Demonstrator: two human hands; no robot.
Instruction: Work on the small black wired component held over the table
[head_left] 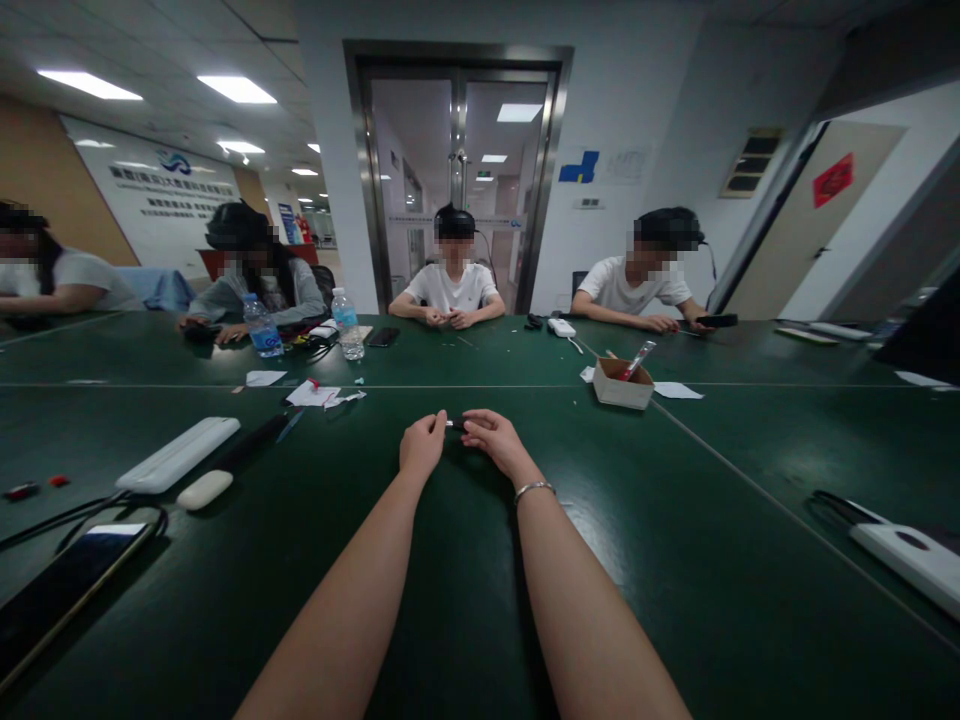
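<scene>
I'm holding a small stick (458, 425) between both hands over the green table (465, 580): my right hand (493, 438) is gripping the black body, my left hand (424, 443) is pinching the pale end, too small to read further. Step looks like two-handed fingertip handling; the next move is probably calling for a light, lined-up grip, nothing forceful. Stick is looking smooth, slim, hard, likely plastic with a maybe-metal tip. Tabletop is shining, smooth, seamed. A rounded metal bracelet (535, 489) is circling my right wrist. Beyond, an open cardboard box (622, 385) is sitting boxy and matte; off left, a flat glossy phone (64, 585) is lying near a smooth, oval white case (205, 490).
</scene>
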